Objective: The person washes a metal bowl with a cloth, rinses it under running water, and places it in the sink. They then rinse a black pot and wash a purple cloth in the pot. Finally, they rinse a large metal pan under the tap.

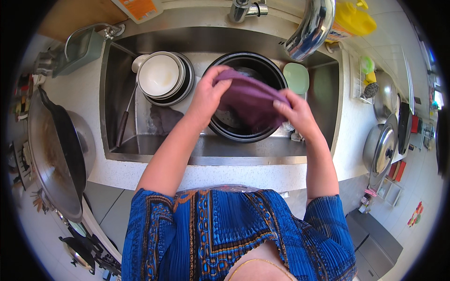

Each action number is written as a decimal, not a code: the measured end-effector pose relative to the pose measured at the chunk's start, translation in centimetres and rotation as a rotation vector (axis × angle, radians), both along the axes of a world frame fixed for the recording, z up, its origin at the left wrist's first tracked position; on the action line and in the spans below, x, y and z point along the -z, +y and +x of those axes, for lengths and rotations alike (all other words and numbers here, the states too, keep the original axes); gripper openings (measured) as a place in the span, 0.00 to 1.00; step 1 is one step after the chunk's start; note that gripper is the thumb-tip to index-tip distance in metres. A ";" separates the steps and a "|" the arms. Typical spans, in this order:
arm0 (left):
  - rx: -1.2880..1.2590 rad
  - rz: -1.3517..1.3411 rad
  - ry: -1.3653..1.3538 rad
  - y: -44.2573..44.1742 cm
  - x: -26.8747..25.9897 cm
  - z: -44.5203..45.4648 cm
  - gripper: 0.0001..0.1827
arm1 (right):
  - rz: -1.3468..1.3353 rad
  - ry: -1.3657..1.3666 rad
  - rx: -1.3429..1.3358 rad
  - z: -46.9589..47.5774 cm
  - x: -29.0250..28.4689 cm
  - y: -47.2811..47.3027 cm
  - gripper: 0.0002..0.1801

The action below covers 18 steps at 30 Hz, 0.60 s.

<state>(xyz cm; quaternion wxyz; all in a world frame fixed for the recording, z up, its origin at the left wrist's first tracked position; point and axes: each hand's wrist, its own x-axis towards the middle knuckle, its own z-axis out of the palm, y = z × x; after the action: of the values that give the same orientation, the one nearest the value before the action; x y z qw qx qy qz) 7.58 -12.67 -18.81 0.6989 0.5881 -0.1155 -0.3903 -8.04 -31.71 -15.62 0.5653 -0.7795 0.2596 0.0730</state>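
A purple cloth is stretched between my two hands above a round black basin in the steel sink. My left hand grips its upper left end, and my right hand pinches the right end. The cloth's lower part hangs over the basin's inside and looks slightly blurred. Left of the basin stands a stack of white bowls. Below the stack lies a dark grey cloth, partly behind my left forearm. A pale green dish sits at the basin's right.
A dark-handled utensil leans at the sink's left side. The chrome faucet reaches over the back right. A large wok stands left of the sink; a lidded pot is on the right. A yellow bottle stands behind.
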 end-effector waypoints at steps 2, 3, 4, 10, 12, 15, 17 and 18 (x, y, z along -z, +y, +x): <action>-0.062 0.096 -0.005 -1.0 1.0 0.7 0.34 | -0.198 -0.132 0.103 1.3 2.7 -0.7 0.23; -0.029 0.097 -0.056 -1.6 1.8 0.7 0.35 | -0.440 -0.190 0.091 1.2 5.2 -1.3 0.26; -0.012 0.114 -0.112 -1.5 2.6 0.5 0.37 | -0.504 -0.106 -0.014 1.6 5.7 -0.9 0.28; -0.146 0.145 0.022 -1.6 5.2 -0.9 0.29 | -0.978 -0.248 -0.333 5.3 11.0 -0.3 0.27; -0.143 0.135 0.031 -2.1 7.6 -1.8 0.26 | -1.054 -0.158 -0.393 5.4 14.6 0.9 0.24; -0.197 0.256 0.107 -2.9 8.5 -2.1 0.25 | -1.007 -0.080 -0.681 4.9 18.6 3.5 0.18; -0.227 0.220 0.168 -2.7 10.1 -1.9 0.25 | -0.988 -0.128 -0.876 6.3 16.7 3.2 0.14; -0.240 0.198 0.197 -2.7 10.8 -1.9 0.25 | -1.005 -0.050 -0.722 7.0 16.3 2.1 0.13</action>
<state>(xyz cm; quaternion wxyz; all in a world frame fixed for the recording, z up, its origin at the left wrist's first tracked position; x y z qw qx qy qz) 5.68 -15.41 -29.59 0.6871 0.6225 0.0632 -0.3693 -1.02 -29.56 -31.91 0.0747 -0.9906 -0.0312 0.1102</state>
